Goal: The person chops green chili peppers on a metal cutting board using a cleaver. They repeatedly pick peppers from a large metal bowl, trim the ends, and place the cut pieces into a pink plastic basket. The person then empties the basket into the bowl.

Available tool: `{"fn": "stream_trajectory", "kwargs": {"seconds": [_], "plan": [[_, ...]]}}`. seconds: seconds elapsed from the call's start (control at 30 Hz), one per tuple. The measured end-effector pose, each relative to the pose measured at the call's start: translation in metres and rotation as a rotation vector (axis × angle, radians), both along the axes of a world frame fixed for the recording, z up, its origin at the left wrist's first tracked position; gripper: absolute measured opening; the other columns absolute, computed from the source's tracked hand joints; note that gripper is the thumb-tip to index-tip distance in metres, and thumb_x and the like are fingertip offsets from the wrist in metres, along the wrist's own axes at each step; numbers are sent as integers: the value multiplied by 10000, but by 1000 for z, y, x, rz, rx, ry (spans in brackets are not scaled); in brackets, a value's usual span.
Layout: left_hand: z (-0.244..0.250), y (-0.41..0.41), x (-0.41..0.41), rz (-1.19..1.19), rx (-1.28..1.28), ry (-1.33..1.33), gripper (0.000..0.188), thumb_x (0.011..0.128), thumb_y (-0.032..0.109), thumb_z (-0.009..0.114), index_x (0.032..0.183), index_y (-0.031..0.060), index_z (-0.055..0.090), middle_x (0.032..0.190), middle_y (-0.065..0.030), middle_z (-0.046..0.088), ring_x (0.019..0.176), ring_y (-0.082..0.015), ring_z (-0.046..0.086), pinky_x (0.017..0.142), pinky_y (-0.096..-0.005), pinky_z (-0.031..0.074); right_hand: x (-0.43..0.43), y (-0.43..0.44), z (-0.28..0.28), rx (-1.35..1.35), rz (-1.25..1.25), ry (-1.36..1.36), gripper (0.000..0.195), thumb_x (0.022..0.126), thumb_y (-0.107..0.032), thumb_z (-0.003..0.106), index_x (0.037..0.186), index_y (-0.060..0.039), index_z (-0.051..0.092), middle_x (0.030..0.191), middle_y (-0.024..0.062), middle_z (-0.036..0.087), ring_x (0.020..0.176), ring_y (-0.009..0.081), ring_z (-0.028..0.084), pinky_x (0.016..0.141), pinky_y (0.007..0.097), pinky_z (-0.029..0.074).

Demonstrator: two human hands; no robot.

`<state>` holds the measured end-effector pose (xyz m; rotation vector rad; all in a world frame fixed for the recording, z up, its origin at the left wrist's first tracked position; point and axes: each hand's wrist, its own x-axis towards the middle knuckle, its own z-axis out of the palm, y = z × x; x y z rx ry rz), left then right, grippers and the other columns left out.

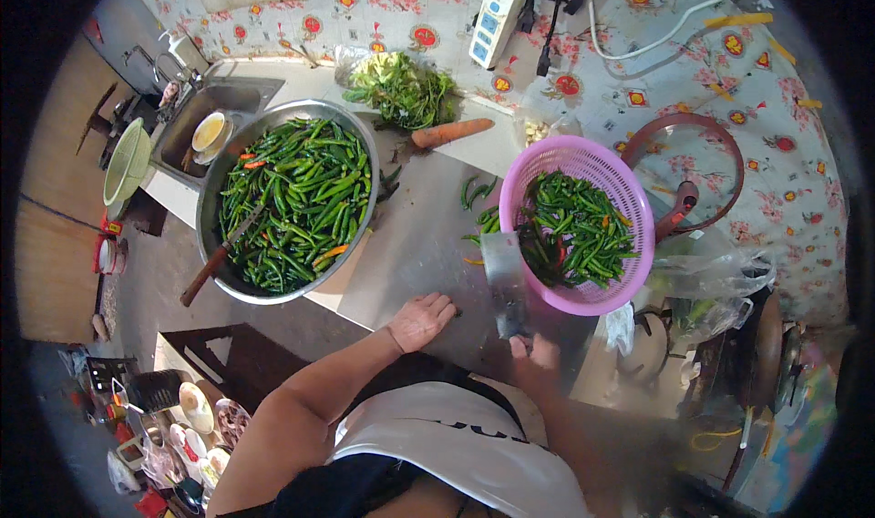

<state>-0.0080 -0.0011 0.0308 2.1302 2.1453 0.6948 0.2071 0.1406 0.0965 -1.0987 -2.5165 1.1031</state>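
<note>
My right hand (536, 355) grips the handle of a cleaver (504, 279), its broad blade pointing away from me beside the pink colander. My left hand (424, 321) rests on the grey metal work surface (403, 238), fingers close together, a tiny dark green bit at their tips. Whether it holds anything is unclear. Green chili peppers (581, 224) partly fill the pink plastic colander (509, 176). A few loose chilies (489, 221) lie at its left, partly behind the blade. At the left, a large metal basin (372, 156) is heaped with green chilies (307, 190) and a few orange ones.
A wooden-handled knife (222, 255) lies across the basin's rim. Behind are a carrot (452, 133), leafy greens (400, 91) and a power strip (497, 22) on the wall. The sink (239, 94) holds bowls. Plastic bags (711, 275) and a brown-rimmed lid (735, 156) stand right.
</note>
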Motion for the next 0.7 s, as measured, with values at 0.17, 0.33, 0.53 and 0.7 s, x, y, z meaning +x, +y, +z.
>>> {"fn": "stream_trajectory", "kwargs": {"seconds": [0.17, 0.33, 0.53, 0.7], "plan": [[81, 2, -81, 657, 325, 85, 260, 736, -13, 600, 991, 35, 582, 912, -150, 568, 806, -339, 586, 685, -416, 499, 9, 15, 23, -51, -174, 126, 264, 842, -178, 648, 883, 82, 627, 804, 218, 689, 694, 294, 688, 641, 362, 511], [117, 25, -119, 780, 412, 216, 195, 743, -20, 595, 932, 26, 602, 982, -165, 565, 825, -364, 585, 703, -441, 502, 19, 17, 27, -105, -225, 79, 311, 873, -224, 611, 910, 83, 638, 836, 250, 674, 770, 325, 691, 698, 382, 519], [-2, 82, -23, 294, 81, -201, 195, 754, 26, 608, 944, 42, 654, 962, -129, 595, 892, -330, 605, 750, -413, 517, 6, 12, 19, -156, -136, 190, 283, 874, -224, 602, 820, 54, 602, 779, 239, 647, 726, 365, 657, 650, 417, 494], [-22, 87, -17, 190, -14, -191, 252, 735, 14, 609, 981, 44, 653, 991, -122, 587, 904, -317, 601, 773, -394, 517, 11, 12, -11, -44, -70, 147, 279, 867, -216, 619, 748, 30, 562, 739, 251, 609, 714, 427, 610, 635, 450, 481]]}}
